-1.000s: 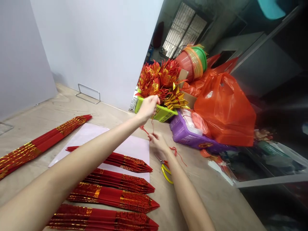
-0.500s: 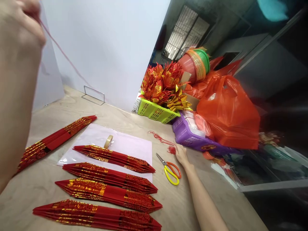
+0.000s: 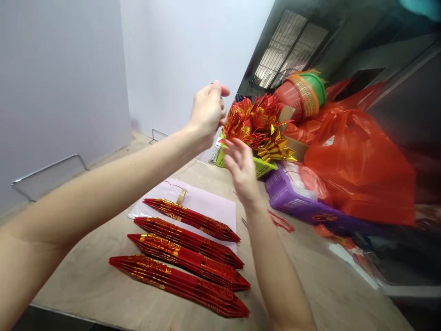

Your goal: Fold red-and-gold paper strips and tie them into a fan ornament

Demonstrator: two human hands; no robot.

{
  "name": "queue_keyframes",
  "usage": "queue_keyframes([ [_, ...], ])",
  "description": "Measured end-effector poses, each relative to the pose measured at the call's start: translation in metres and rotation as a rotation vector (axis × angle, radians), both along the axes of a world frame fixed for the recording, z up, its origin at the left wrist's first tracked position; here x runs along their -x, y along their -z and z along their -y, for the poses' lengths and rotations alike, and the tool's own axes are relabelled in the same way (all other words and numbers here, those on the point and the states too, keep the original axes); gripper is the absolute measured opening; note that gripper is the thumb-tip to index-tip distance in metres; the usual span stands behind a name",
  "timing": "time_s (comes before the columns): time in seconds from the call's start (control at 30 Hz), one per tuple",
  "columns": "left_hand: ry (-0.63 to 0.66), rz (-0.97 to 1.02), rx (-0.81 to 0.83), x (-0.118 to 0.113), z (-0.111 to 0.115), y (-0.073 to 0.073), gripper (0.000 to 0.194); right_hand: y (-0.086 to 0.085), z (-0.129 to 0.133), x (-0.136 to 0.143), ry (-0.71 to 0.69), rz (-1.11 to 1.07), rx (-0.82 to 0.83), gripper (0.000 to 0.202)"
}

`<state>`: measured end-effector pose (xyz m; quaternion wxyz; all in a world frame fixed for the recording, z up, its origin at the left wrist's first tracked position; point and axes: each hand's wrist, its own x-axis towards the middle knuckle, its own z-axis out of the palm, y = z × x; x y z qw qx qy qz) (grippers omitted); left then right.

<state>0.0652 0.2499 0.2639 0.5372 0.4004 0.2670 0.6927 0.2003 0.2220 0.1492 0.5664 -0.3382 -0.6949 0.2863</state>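
My left hand point(image 3: 207, 111) is raised at the middle, its fingers curled closed; anything inside them is hidden. Just below and to its right, my right hand point(image 3: 240, 168) hangs over the table with its fingers apart and slightly blurred. Several folded red and gold paper bundles point(image 3: 179, 285) lie in a row on the table, the farthest one partly on a pale pink sheet point(image 3: 210, 206). A tape roll point(image 3: 181, 196) stands on that sheet. Red string point(image 3: 280, 220) lies right of my right forearm. Only the tip of the scissors point(image 3: 244, 223) shows beside that forearm.
A green basket point(image 3: 263, 168) of red and gold paper flowers point(image 3: 255, 119) stands behind my right hand. Beside it are a purple basket point(image 3: 285, 195) and a large red plastic bag point(image 3: 361, 165). Wire stands point(image 3: 51, 170) are near the white panels.
My left hand has moved from the upper left to the middle. My right hand has risen from the red string toward it, fingers now apart. The view has turned left.
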Motion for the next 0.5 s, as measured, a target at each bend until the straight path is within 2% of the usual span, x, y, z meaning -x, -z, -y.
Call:
queue_keyframes([
  [0.07,0.007,-0.008,-0.02,0.0,0.015,-0.006,0.037,-0.017,0.001,0.044,-0.267,-0.036,0.096,0.037],
  [0.1,-0.016,-0.007,-0.039,0.009,0.018,-0.009,0.037,-0.021,0.005,0.055,-0.341,-0.04,0.155,0.031],
  [0.17,-0.112,0.009,-0.066,0.041,0.017,-0.012,0.038,-0.022,0.017,0.057,-0.402,-0.08,0.249,0.031],
  [0.23,-0.217,0.026,-0.056,0.082,0.015,-0.005,0.037,-0.019,0.037,0.04,-0.382,-0.148,0.311,0.035],
  [0.3,-0.292,0.007,-0.023,0.122,0.019,0.012,0.036,-0.014,0.063,0.012,-0.295,-0.166,0.37,0.032],
  [0.37,-0.307,-0.036,0.059,0.153,0.033,0.038,0.035,-0.009,0.097,-0.017,-0.161,-0.125,0.421,0.032],
  [0.5,-0.329,-0.158,0.267,0.183,0.087,0.095,0.033,0.006,0.176,-0.075,0.105,0.053,0.556,0.035],
])
